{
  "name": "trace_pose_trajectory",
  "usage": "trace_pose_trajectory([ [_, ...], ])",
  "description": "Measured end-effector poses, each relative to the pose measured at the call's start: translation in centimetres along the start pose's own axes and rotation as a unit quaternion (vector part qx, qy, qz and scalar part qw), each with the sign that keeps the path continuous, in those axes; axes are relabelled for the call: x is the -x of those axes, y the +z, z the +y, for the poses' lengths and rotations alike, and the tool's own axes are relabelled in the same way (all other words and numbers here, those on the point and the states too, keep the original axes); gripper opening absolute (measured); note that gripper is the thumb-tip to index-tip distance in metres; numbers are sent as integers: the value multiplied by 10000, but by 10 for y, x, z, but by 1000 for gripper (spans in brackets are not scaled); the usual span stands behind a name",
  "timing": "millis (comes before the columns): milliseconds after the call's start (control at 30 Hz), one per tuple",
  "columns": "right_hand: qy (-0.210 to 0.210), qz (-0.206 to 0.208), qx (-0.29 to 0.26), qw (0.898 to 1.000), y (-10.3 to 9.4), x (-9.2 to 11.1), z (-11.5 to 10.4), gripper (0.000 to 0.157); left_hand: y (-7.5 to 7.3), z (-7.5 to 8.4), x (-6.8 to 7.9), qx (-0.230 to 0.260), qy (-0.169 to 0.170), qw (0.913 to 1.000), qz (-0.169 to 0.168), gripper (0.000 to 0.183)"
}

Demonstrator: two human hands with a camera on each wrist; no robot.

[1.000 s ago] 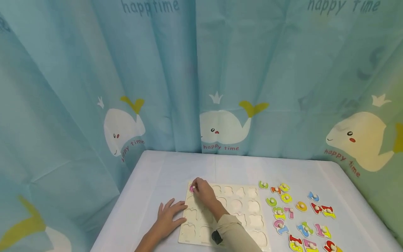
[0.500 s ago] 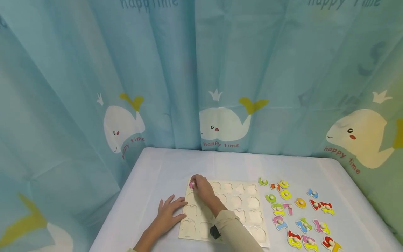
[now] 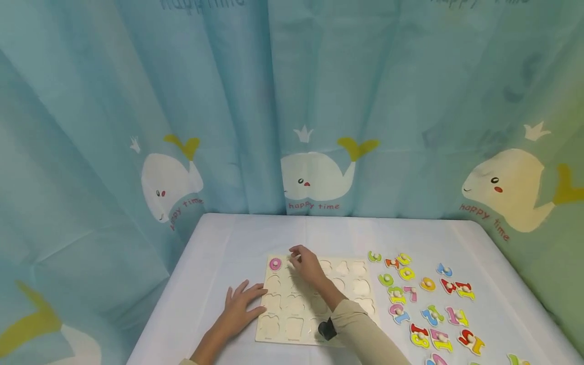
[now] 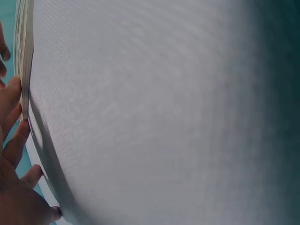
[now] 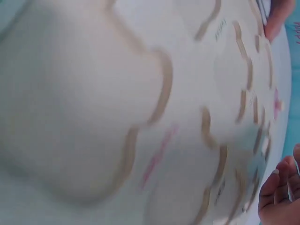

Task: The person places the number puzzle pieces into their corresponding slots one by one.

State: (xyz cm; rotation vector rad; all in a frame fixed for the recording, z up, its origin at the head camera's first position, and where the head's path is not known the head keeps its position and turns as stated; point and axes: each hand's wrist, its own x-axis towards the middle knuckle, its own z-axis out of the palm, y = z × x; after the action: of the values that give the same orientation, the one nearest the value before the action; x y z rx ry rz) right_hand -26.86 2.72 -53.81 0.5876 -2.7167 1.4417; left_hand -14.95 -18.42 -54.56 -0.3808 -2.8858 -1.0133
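A pale wooden puzzle board (image 3: pixel 282 324) with rows of shaped recesses lies on the table. In its far left recess sits a pink zero piece (image 3: pixel 275 264) with a small knob. My right hand (image 3: pixel 307 264) hovers above the far row, just right of that piece, with fingers loosely bent and nothing visible in them. The right wrist view shows the same hand (image 5: pixel 281 197) beyond the recesses. At the board's left edge rests my left hand (image 3: pixel 239 309), fingers spread, its thumb and fingertips touching the edge. The left wrist view catches these fingers (image 4: pixel 18 145) along the board's side.
Several coloured number pieces with knobs lie scattered right of the board, among them a green three (image 3: pixel 374 256), a pink seven (image 3: pixel 411 293) and a red-and-yellow eighteen (image 3: pixel 420 336). The white table (image 3: pixel 237 238) backs onto a blue whale-print curtain (image 3: pixel 246 101).
My right hand has let go of the pink zero piece and moved right, leaving it in the corner recess. The left hand stays at the board's edge. The head view has shifted slightly.
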Motion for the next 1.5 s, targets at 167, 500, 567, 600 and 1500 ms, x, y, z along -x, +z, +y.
trace_pose_trajectory([
  [167, -36, 304, 310, 9991, -25, 2, 10, 21, -1, 1, 1, 39, -10, 10000, 68, 37],
  [500, 78, 983, 781, 9921, -77, 16, 38, 17, -2, -2, 4, 45, -132, 9999, 82, 38],
  [567, 90, 1075, 815, 9908, -85, 20, 43, 17, -3, -2, 4, 104, -144, 9998, 79, 38],
  [600, 126, 1133, 828, 9900, -90, 22, 46, 18, -3, -2, 4, 117, -139, 9998, 64, 38],
  [1500, 2052, 2074, 1687, 9415, -173, 63, 99, 28, 0, 2, -2, 109, -176, 9998, -71, 37],
])
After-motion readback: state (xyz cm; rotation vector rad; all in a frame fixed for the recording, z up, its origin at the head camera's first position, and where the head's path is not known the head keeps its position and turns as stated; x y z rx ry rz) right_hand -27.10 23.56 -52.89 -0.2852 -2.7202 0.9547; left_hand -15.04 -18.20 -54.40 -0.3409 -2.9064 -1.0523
